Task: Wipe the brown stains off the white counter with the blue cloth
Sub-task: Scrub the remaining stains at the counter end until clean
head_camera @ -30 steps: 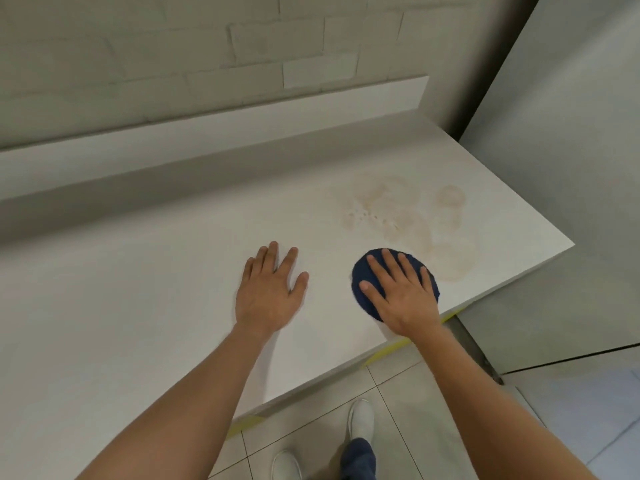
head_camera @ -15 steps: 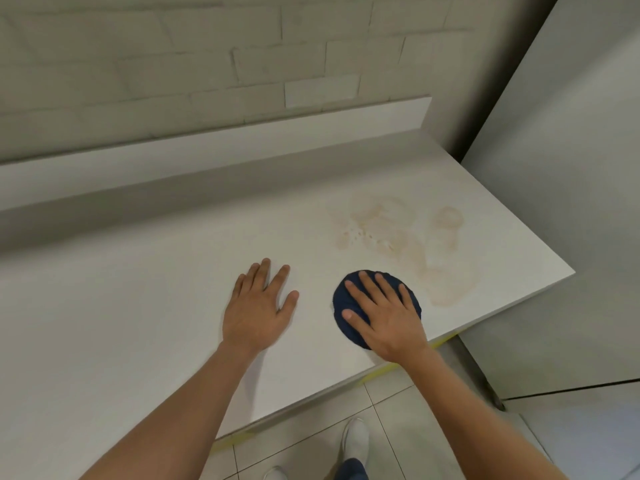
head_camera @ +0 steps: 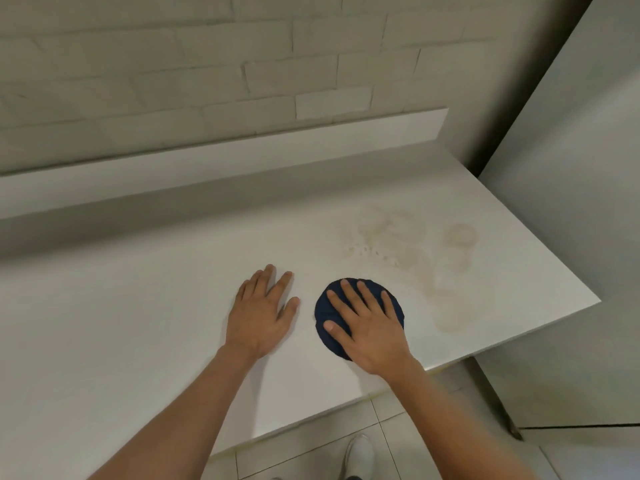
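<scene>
Starting nearest, a white shoe shows on the tiled floor below the counter edge. Above it both forearms reach onto the white top. The left hand lies flat on bare counter, fingers straight and holding nothing, probably as a brace. Just beside it, the right hand presses flat on the cloth, fingers spread and straight on top of it, not curled round it.

The cloth is dark blue, bunched into a round pad near the front edge, just short of the stains. It looks soft, light and limp (it would crumple rather than keep its shape). I judge it will slide easily on this smooth surface, so a flat palm with downward pressure suits it better than a pinch; lifting it would mean gathering an edge.

The stains are faint brown rings and smears running from beside the cloth toward the back right. Beyond them come a ledge and a pale brick wall. No brand, label or writing can be read anywhere.
</scene>
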The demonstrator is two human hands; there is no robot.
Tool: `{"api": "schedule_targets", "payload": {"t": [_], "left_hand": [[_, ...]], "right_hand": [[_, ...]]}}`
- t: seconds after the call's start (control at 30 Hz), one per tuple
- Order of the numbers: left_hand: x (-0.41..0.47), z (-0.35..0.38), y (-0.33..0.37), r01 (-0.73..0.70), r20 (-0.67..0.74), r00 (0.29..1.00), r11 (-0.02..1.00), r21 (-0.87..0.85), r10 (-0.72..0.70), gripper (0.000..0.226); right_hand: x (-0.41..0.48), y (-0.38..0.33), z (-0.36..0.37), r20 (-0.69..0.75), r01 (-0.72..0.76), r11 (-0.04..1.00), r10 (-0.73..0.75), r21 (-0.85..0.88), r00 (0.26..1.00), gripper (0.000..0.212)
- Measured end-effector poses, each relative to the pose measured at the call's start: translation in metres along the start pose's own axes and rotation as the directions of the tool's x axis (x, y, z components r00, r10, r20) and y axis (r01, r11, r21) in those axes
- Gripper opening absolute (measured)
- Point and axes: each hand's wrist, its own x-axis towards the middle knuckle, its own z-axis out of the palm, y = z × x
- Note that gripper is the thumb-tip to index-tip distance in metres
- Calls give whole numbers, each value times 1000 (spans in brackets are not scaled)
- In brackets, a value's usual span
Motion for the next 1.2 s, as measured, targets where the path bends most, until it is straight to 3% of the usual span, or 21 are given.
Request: {"api": "schedule_targets", "payload": {"t": [0.3, 0.43, 0.6, 0.77, 0.9, 1.2], "left_hand": [[45, 10, 15, 3, 21, 1000, 1000, 10, -3, 63], [50, 16, 11, 24, 16, 1000, 998, 63, -25, 65], [47, 20, 9, 31, 0, 1000, 998, 59, -31, 67], [48, 21, 10, 37, -18, 999, 998, 55, -36, 67], [49, 20, 11, 50, -33, 998, 998, 44, -48, 67], [48, 20, 11, 65, -45, 997, 997, 47, -63, 67]], "right_hand": [[60, 54, -25, 31, -175, 984, 175, -22, 984, 67], [76, 30, -20, 32, -93, 995, 94, -37, 995, 65], [32, 39, -11, 37, 68, 998, -68, 0, 997, 63], [46, 83, -28, 32, -10, 1000, 11, -20, 999, 64], [94, 79, -33, 69, -72, 997, 73, -25, 995, 66], [80, 43, -17, 74, 125, 992, -124, -10, 990, 65]]}}
